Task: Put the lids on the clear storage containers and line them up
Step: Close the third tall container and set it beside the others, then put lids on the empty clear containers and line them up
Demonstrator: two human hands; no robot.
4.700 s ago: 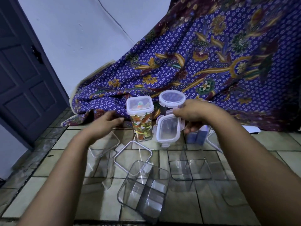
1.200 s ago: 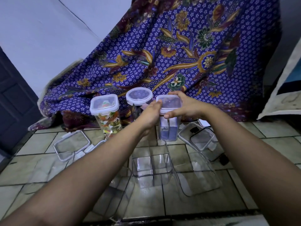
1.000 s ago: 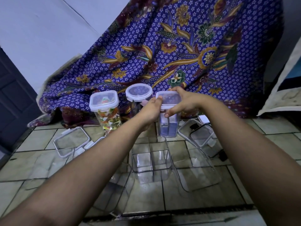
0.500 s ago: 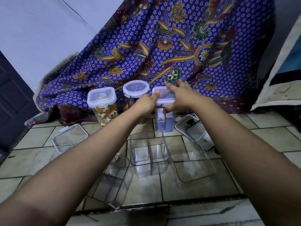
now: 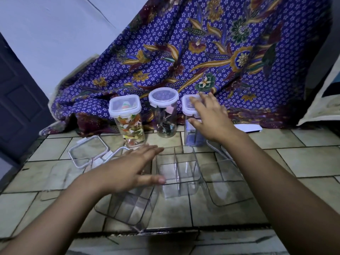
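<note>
Three lidded clear containers stand in a row at the back: a square one with colourful contents (image 5: pixel 127 118), a round one (image 5: pixel 164 112) and a square one with blue contents (image 5: pixel 191 126). My right hand (image 5: pixel 207 115) hovers in front of the third, fingers spread, holding nothing. My left hand (image 5: pixel 128 170) is flat and open, low beside an empty divided container (image 5: pixel 178 170). Another empty container (image 5: pixel 128 208) lies tilted under my left forearm. A third empty one (image 5: pixel 226 183) sits at the right. A loose square lid (image 5: pixel 88 153) lies at the left.
A purple patterned cloth (image 5: pixel 202 52) hangs behind the row. More lids (image 5: pixel 217 150) lie partly hidden under my right wrist. A dark door (image 5: pixel 16 100) is at the left. The tiled floor (image 5: pixel 303 162) drops at a step edge near me.
Both hands have left the third container's lid. My left hand has drawn back and down beside the divided container; my right hand has opened and lifted slightly off the lid.
</note>
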